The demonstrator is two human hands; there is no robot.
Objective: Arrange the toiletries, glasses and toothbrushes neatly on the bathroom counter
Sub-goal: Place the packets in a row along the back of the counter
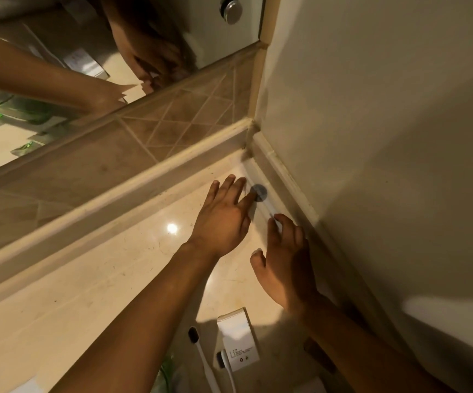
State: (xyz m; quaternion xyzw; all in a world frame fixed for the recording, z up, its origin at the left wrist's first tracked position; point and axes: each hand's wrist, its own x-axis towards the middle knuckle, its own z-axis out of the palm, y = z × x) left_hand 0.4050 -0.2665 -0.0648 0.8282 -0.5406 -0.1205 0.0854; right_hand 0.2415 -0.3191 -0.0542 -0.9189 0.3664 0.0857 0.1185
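We cannot identify the blurred white strip [266, 207] lying in the worktop [110, 279] corner; the left hand [224, 219] hides one end of it and the right hand's fingers [286, 225] the other. A dark round mark [259, 192] on it is smeared. Two toothbrushes [204, 361] run off the bottom edge. A green glass [165, 375] shows only in part beside the left forearm. The print on the white box [238, 338] is too small to read.

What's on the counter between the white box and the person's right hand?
Nothing: in the head view, only bare counter lies between the white box and the right hand.
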